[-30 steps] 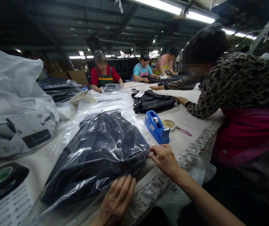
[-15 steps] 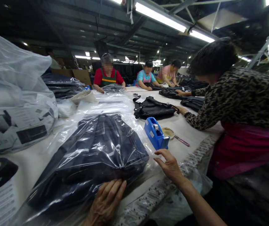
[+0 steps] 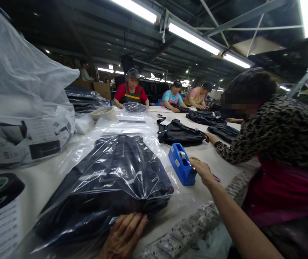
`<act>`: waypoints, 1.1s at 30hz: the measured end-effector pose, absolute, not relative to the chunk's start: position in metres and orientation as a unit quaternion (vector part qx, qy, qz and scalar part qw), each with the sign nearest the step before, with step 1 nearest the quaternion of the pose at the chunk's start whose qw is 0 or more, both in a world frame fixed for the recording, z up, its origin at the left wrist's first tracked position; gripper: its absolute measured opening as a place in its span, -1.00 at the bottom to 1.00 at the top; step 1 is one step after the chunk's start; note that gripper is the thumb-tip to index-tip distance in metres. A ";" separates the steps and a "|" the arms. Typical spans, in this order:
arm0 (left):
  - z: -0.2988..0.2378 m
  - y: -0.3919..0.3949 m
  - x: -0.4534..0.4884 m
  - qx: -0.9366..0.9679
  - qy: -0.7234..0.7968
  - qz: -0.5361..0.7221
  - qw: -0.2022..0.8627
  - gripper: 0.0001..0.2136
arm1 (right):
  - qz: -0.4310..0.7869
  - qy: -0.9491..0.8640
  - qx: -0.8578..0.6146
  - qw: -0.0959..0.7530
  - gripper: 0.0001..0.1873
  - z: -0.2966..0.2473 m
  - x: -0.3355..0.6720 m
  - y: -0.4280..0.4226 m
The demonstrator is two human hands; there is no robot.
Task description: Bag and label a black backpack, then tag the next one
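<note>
A dark folded bag (image 3: 111,172) lies inside a clear plastic bag (image 3: 159,162) on the table before me. My left hand (image 3: 125,233) rests on its near edge, fingers together and laid over the plastic, with the thumb hidden. To the right stands a blue tape dispenser (image 3: 181,165) with a small roll in it. My right hand (image 3: 202,171) is at the dispenser's front end, fingers bent together at the cutter. Whatever sits between those fingertips is hidden. A roll of tape, partly covered by this hand, and a pink-handled cutter (image 3: 216,178) lie just behind it.
A large white plastic sack (image 3: 27,108) and a black tape roll (image 3: 10,190) occupy the left. Clear plastic bags (image 3: 132,124) lie beyond the wrapped bag. A co-worker in a patterned sleeve (image 3: 240,144) handles a black bag (image 3: 181,133) at right. Several people work farther back.
My right hand has moved from the wrapped bag's right corner forward to the tape dispenser's front end, and its fingers have closed. My left hand stays on the plastic. The view has tilted slightly.
</note>
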State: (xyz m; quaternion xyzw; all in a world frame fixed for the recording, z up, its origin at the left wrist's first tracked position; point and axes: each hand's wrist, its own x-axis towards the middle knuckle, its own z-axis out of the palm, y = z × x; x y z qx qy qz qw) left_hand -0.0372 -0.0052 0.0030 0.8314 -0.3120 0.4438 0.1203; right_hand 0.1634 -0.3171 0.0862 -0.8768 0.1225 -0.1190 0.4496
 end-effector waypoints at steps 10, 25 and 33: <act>0.004 -0.006 -0.035 0.825 -0.310 0.459 0.113 -0.59 | -0.192 0.126 -0.780 0.582 -0.69 0.096 0.132 -0.306; 0.019 -0.007 -0.044 0.843 -0.316 0.419 0.115 -0.59 | -0.113 0.165 -0.827 0.526 -0.51 0.058 0.086 -0.336; 0.032 -0.004 -0.052 0.866 -0.324 0.369 0.093 -0.61 | -0.061 -0.245 -0.904 0.346 -0.74 0.126 0.018 -0.291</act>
